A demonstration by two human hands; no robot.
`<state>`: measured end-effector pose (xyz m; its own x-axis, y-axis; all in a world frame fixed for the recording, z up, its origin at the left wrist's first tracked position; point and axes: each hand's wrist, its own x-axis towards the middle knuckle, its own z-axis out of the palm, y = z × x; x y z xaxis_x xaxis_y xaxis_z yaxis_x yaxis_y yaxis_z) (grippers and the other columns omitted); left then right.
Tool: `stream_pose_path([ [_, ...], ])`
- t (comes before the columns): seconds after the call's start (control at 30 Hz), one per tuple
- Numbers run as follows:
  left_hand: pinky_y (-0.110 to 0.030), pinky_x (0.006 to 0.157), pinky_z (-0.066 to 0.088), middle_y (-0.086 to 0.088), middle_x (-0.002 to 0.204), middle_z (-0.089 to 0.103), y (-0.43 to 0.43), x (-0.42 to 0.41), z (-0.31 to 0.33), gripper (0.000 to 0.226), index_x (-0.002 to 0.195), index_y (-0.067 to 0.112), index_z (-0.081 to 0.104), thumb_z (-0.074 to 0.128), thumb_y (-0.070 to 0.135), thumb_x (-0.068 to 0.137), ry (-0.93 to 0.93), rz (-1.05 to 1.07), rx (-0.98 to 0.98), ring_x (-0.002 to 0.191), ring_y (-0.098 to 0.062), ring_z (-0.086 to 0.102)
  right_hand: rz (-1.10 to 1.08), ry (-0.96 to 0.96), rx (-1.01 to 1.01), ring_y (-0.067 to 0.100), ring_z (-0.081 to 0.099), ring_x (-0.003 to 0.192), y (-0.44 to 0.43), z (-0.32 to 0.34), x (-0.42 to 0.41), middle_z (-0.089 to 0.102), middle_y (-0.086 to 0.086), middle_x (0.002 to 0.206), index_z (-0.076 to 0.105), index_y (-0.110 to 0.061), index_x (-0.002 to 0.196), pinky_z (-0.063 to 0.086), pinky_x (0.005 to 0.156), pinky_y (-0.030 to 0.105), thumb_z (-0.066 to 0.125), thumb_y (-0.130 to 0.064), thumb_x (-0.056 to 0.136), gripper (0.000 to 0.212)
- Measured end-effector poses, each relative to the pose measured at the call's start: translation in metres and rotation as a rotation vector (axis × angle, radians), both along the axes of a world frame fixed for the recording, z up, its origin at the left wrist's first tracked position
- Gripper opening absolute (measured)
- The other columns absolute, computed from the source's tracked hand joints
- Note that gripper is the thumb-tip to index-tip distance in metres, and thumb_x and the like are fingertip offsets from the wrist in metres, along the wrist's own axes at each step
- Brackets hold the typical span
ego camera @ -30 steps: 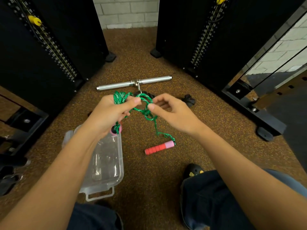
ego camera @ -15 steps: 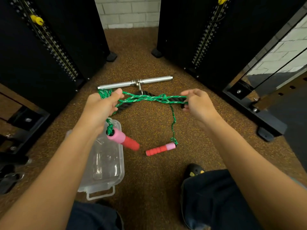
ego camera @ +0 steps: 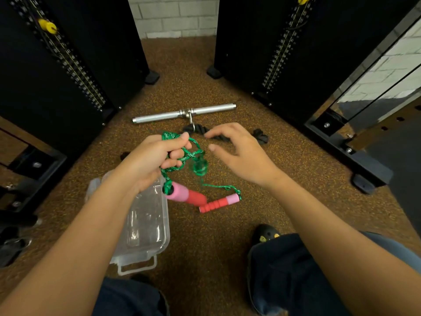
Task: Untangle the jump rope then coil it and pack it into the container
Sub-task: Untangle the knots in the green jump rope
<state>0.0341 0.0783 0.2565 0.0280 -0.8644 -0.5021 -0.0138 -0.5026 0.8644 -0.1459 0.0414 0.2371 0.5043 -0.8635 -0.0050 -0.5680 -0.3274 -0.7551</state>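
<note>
**What Sits on the Brown Speckled Floor**

The brown speckled rubber floor (ego camera: pixel 186 71) carries everything. At 12 o'clock lies a shiny silver metal bar (ego camera: pixel 182 113), with a black twisted rope (ego camera: pixel 259 136) just below it. Near the middle rests a red and pink ribbed handle (ego camera: pixel 218 203). At 7 o'clock sits a clear plastic box (ego camera: pixel 145 231). At 5 o'clock is a black shoe (ego camera: pixel 266 234). Tall black machines (ego camera: pixel 68 65) stand at 10 and 2 o'clock.

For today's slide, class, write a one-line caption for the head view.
Left hand grips coiled green rope, right hand open beside it; one handle dangles over the clear container.
</note>
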Motion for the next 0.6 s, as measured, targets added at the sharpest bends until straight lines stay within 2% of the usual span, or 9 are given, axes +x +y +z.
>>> stream_pose_path([
  [0.03,-0.021,0.064,0.040,0.009,0.042,0.038,0.0005,-0.0018,0.0014,0.021,0.080,0.011,0.060,0.051,0.026,0.092,0.028,-0.009,0.006,0.033,-0.002,0.030,0.045,-0.020,-0.044,0.010,0.048,0.115,0.0020,-0.0001,0.0032,0.051,-0.001,0.123,0.060,-0.021,0.117,0.030,0.099,0.012,0.056,-0.024,0.091,0.027],
  [0.1,-0.019,0.060,0.040,0.009,0.041,0.038,0.0015,-0.0050,0.0029,0.021,0.079,0.011,0.059,0.050,0.025,0.093,0.085,-0.019,0.019,0.032,-0.001,0.029,0.079,-0.011,-0.088,0.012,0.047,0.118,0.0048,-0.0030,0.0053,0.054,0.000,0.122,0.063,-0.018,0.114,0.032,0.103,0.023,0.057,-0.026,0.090,0.026],
  [0.23,-0.015,0.056,0.042,0.009,0.040,0.038,0.0005,-0.0020,0.0041,0.020,0.078,0.012,0.057,0.050,0.025,0.092,0.240,0.015,0.067,0.030,-0.001,0.028,0.104,0.011,-0.035,0.012,0.050,0.116,0.0012,-0.0054,0.0010,0.057,0.000,0.120,0.068,-0.016,0.104,0.032,0.103,0.025,0.062,-0.031,0.086,0.023],
  [0.3,-0.017,0.058,0.042,0.008,0.040,0.038,-0.0005,0.0015,0.0044,0.020,0.079,0.012,0.057,0.051,0.026,0.091,0.250,0.031,0.084,0.030,-0.002,0.028,0.124,0.012,-0.015,0.011,0.053,0.109,-0.0008,-0.0061,-0.0003,0.060,-0.001,0.111,0.068,-0.016,0.096,0.037,0.100,0.027,0.063,-0.031,0.086,0.019],
  [0.4,-0.020,0.065,0.039,0.010,0.041,0.037,-0.0011,0.0029,0.0030,0.023,0.087,0.009,0.064,0.052,0.029,0.090,0.123,0.022,0.079,0.031,-0.002,0.028,0.074,-0.098,0.010,0.007,0.053,0.083,-0.0002,-0.0049,-0.0001,0.054,-0.010,0.086,0.059,-0.019,0.084,0.045,0.081,0.026,0.062,-0.029,0.087,0.011],
  [0.5,-0.022,0.071,0.041,0.010,0.044,0.034,-0.0010,0.0018,0.0030,0.033,0.102,0.008,0.067,0.056,0.034,0.087,0.036,-0.001,0.072,0.032,-0.002,0.031,0.037,-0.184,0.189,0.001,0.043,0.061,0.0032,-0.0015,0.0028,0.047,-0.010,0.071,0.052,-0.018,0.080,0.037,0.062,0.018,0.056,-0.029,0.091,0.016],
  [0.6,-0.021,0.076,0.042,0.010,0.041,0.032,-0.0012,0.0008,0.0040,0.032,0.104,0.007,0.066,0.056,0.032,0.088,0.008,-0.014,0.065,0.035,-0.002,0.032,0.012,-0.246,0.347,0.003,0.034,0.051,0.0035,0.0020,0.0022,0.039,-0.010,0.058,0.050,-0.016,0.078,0.030,0.053,0.019,0.052,-0.033,0.093,0.023],
])
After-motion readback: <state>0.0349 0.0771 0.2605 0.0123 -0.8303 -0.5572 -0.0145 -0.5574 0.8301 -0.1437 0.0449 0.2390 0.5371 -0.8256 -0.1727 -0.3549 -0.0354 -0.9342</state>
